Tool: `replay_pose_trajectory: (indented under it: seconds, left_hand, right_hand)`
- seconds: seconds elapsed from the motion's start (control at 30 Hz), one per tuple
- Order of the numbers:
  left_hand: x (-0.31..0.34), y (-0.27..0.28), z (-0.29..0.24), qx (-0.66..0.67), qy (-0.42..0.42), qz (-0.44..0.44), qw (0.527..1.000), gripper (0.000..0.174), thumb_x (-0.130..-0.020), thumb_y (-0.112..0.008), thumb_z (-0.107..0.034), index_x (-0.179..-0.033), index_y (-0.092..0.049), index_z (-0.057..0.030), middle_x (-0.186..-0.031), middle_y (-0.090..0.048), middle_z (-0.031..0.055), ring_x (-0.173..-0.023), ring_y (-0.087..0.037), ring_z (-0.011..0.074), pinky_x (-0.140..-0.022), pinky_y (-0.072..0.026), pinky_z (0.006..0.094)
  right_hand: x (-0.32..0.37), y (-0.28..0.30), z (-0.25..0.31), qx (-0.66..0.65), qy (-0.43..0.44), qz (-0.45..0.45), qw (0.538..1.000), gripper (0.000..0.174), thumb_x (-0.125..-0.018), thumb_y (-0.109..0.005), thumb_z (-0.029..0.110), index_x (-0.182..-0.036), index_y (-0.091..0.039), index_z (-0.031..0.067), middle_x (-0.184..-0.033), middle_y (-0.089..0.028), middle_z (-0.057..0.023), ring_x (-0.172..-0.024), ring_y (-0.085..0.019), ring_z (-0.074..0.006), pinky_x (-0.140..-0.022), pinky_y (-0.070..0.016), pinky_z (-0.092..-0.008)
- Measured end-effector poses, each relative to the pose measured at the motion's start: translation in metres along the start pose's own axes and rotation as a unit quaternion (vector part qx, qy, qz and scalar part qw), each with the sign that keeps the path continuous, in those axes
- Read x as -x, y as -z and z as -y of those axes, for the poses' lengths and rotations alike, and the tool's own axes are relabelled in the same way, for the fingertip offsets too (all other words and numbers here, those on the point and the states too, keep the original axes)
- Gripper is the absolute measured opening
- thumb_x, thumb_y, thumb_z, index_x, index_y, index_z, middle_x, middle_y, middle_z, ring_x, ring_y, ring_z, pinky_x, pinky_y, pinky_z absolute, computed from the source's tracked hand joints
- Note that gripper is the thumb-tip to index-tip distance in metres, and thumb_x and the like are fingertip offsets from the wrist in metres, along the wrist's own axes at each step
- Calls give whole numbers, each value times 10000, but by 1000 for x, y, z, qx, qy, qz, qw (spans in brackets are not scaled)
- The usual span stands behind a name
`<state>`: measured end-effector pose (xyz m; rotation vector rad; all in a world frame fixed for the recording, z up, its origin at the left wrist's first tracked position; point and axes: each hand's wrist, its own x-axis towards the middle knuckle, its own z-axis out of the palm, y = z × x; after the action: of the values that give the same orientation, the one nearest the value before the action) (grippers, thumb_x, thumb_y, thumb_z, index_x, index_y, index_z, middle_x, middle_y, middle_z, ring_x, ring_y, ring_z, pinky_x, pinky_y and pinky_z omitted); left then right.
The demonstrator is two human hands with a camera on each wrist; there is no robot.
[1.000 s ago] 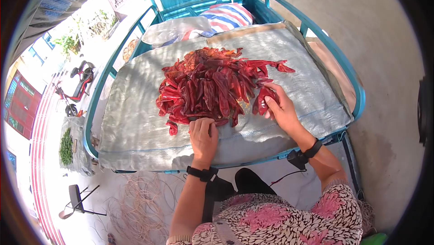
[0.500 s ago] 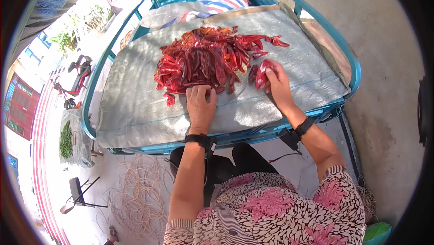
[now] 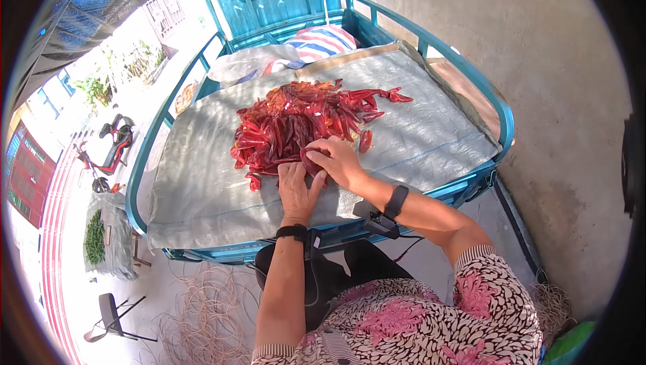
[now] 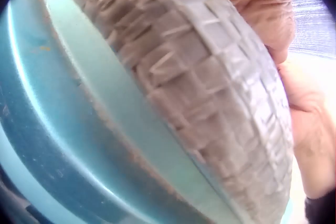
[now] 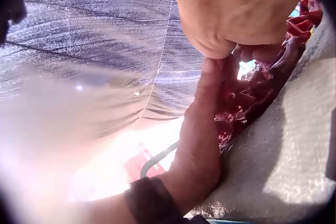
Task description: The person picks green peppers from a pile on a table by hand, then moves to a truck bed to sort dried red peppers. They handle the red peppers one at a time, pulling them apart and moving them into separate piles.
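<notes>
We saw right hand (image 3: pixel 338 163) pinch pepper (image 3: pixel 310 163), fingers nearly closed, at pile's (image 3: pixel 286 122) five o'clock, likely steadying it beside left hand (image 3: pixel 297 191); left's hold we couldn't tell.

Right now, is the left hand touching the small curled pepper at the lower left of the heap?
Apart. The head view shows bare grey sheet between the left hand and that curled pepper.

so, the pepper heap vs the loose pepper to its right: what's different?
The heap is many peppers piled together; the loose pepper lies singly, apart. The left hand and right hand are at the heap's near edge; neither touches the loose pepper. Shared: both are red, on the grey sheet.
</notes>
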<state>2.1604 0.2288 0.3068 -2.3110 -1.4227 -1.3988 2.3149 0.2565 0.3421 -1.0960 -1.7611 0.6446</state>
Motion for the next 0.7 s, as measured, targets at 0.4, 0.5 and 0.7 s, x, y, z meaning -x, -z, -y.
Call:
replay_pose_trajectory:
  seconds: [0.4, 0.5, 0.7]
  left_hand:
    - [1, -10, 13, 35, 80, -53, 995, 172, -971, -593, -179, -920, -624, -17, -854, -615, 166, -869, -542, 364, -776, -456, 463]
    - [0, -11, 14, 64, 151, -32, 986, 245, -1007, -554, -222, -914, -613, -4, -836, -586, 191, -853, -537, 389, -746, -449, 472]
    - [-37, 16, -4, 328, 306, -34, 893, 347, -1057, -511, -317, -950, -629, -9, -792, -666, 98, -679, -556, 187, -674, -456, 328]
  right_hand:
    - [-47, 21, -43, -136, 20, 17, 990, 237, -988, -618, 243, -1080, -688, 36, -842, -650, -5, -718, -616, -80, -635, -519, -267]
    - [-61, 38, -63, -159, -23, -25, 987, 219, -969, -599, 187, -1084, -687, 22, -870, -679, -20, -692, -611, -84, -647, -513, -263]
    - [-74, 89, -82, -96, -104, -65, 988, 214, -955, -579, 124, -1107, -690, 22, -884, -685, -34, -695, -611, -84, -650, -510, -249]
